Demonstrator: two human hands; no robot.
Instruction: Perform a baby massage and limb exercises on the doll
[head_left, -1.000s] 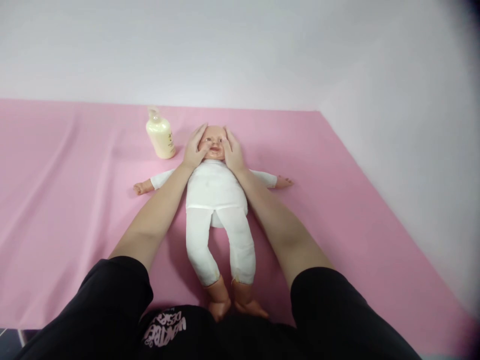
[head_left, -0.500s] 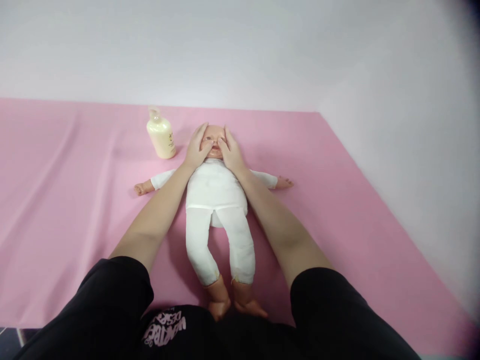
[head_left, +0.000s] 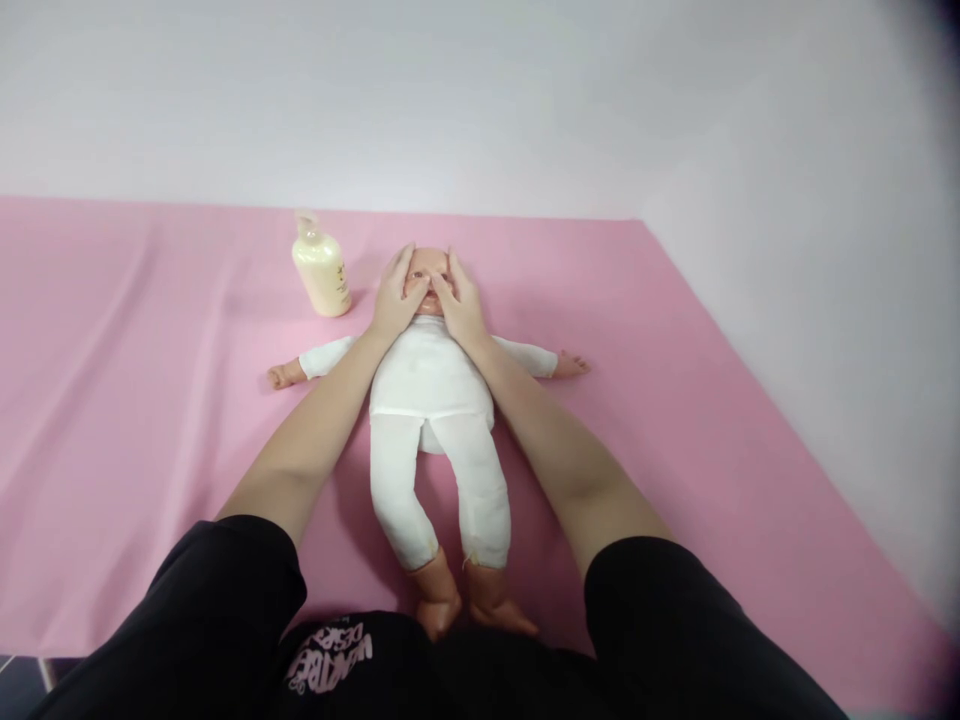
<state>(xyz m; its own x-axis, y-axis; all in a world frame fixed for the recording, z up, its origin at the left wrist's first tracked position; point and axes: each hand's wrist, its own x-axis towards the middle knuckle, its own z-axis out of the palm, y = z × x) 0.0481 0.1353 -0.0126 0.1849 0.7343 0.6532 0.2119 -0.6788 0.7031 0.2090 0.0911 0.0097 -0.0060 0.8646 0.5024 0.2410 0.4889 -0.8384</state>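
Note:
A baby doll in a white suit lies on its back on the pink sheet, arms spread, feet towards me. My left hand cups the left side of the doll's head, thumb on its face. My right hand cups the right side the same way. The two thumbs meet near the doll's nose and mouth and hide most of the face. Both hands lie flat with fingers spread; neither grips anything.
A pale yellow lotion bottle stands upright on the sheet just left of the doll's head. White walls close off the back and the right side. My black sleeves fill the bottom of the view.
My thumbs have slid inwards from the doll's cheeks to the middle of its face and now cover the mouth and nose. The doll and the bottle have stayed put.

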